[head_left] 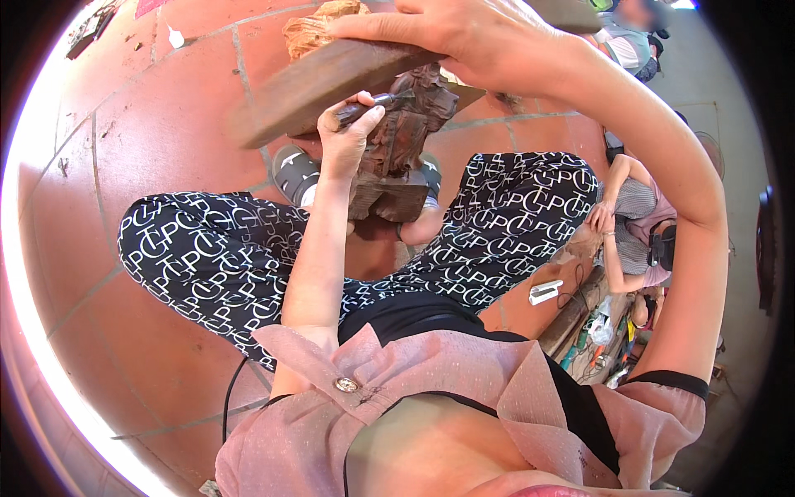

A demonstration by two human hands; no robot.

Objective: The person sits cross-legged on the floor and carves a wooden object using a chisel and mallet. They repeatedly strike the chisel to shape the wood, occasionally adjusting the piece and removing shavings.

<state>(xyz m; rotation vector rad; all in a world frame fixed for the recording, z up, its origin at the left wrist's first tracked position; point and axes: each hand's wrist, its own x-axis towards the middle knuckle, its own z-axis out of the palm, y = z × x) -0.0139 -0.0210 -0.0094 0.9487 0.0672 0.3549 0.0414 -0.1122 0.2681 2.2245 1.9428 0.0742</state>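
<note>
Between my feet stands a dark brown carved wooden figure (396,145) on a block-like base. My left hand (348,137) is closed round the dark handle of a chisel (358,111). The chisel points right, its front end at the figure's upper part. Above it, my right hand (464,37) grips a thick wooden club-like mallet (319,87), one finger stretched along its top. The mallet slants down to the left, its far end blurred, and partly covers the view behind my left hand. Beyond it sits a light-coloured rough wooden piece (319,29), partly hidden.
Red floor tiles (157,124) surround me. At right, another person's hands (603,217) rest near my knee. A wooden tray (571,319) of tools and a white object (545,291) lie below them. A second person (629,45) sits at the far right.
</note>
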